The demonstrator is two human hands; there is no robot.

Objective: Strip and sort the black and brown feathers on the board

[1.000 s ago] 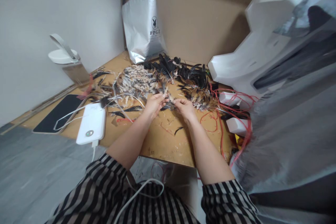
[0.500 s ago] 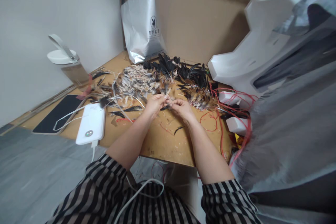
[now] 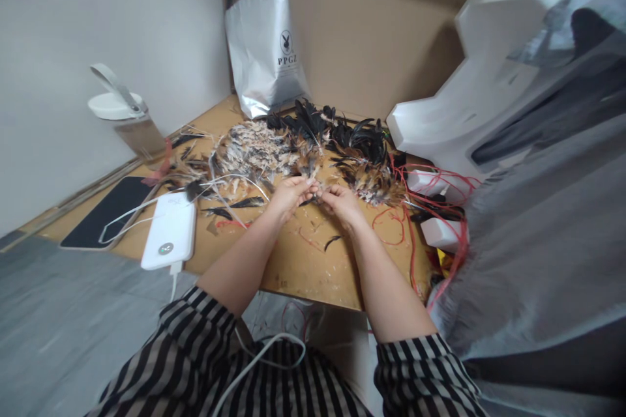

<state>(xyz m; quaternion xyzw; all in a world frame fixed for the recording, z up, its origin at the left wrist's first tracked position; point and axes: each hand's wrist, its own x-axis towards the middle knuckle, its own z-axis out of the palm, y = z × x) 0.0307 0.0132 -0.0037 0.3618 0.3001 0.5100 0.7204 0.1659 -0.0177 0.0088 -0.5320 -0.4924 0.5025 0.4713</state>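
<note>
A heap of brown, speckled and black feathers (image 3: 274, 146) lies across the middle of a wooden board (image 3: 303, 260). My left hand (image 3: 288, 195) and my right hand (image 3: 341, 201) meet fingertip to fingertip at the heap's near edge. Both pinch a small bunch of feathers (image 3: 313, 192) between them, fingers closed. A single dark feather (image 3: 332, 242) lies on the board just below my right hand.
A white power bank (image 3: 170, 232) with a cable and a black phone (image 3: 105, 212) lie at the left. A lidded bottle (image 3: 128, 120) and a silver bag (image 3: 267, 49) stand behind. Red thread (image 3: 415, 208) tangles around white spools (image 3: 443, 233) at the right, beside grey fabric (image 3: 548, 241).
My hands have drawn together: the right hand moved left until its fingertips met the left hand's at the small bunch of feathers. Nothing else moved.
</note>
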